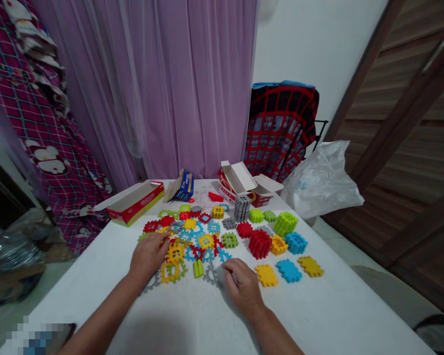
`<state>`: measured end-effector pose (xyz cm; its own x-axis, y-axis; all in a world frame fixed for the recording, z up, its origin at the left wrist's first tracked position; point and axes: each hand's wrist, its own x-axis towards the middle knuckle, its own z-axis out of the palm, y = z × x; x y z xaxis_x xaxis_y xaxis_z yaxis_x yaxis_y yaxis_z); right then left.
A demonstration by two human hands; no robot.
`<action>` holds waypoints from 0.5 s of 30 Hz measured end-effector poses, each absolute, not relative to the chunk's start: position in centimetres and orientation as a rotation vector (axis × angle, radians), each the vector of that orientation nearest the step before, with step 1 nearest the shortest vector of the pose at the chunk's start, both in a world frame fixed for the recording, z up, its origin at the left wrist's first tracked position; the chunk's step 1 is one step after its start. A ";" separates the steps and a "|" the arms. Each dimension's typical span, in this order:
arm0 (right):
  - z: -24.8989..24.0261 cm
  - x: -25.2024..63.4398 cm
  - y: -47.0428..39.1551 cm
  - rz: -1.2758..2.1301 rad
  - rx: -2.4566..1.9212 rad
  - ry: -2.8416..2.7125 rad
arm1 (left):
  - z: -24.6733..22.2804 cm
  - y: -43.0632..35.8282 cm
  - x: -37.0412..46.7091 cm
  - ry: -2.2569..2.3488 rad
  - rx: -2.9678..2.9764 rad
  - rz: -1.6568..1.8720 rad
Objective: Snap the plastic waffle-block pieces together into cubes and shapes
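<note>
My left hand [150, 255] rests at the left edge of a pile of interlocking plastic building pieces, fingers reaching over yellow window-shaped pieces [175, 253]; it seems to grip nothing. My right hand [243, 285] is closed, thumb and forefinger pinching a flat grey building piece [219, 274] just above the white table. Beside that lies a grey notched frame piece [209, 274]. A lime-green piece [198, 269] sits between the hands. Flat yellow [267, 275] and blue [289, 270] square pieces lie to the right of my right hand.
Stacks of red [260, 244], lime-green [285, 224], blue [296, 243] and grey [241, 208] pieces stand at the right. Opened cardboard boxes, one red and green [136, 204], one blue [185, 186], one red [227, 185], line the back. A plastic bag [320, 180] hangs at the right edge.
</note>
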<state>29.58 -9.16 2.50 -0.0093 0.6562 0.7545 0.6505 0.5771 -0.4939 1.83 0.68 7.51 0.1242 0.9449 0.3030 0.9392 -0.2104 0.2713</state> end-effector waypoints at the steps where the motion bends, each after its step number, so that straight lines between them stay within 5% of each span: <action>1: 2.4 29.7 -9.2 0.008 -1.100 -1.684 | 8.0 1.7 1.6 2.002 2.333 0.563; 15: 2.1 29.7 -8.4 0.133 -1.169 -1.603 | 8.3 15.4 -1.3 2.306 1.941 0.294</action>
<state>29.73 -8.44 2.07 0.0802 0.7274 0.6815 0.6054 0.5076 -0.6131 -1.28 15.43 8.26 -0.1750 0.9839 0.0377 0.9619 0.1626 0.2196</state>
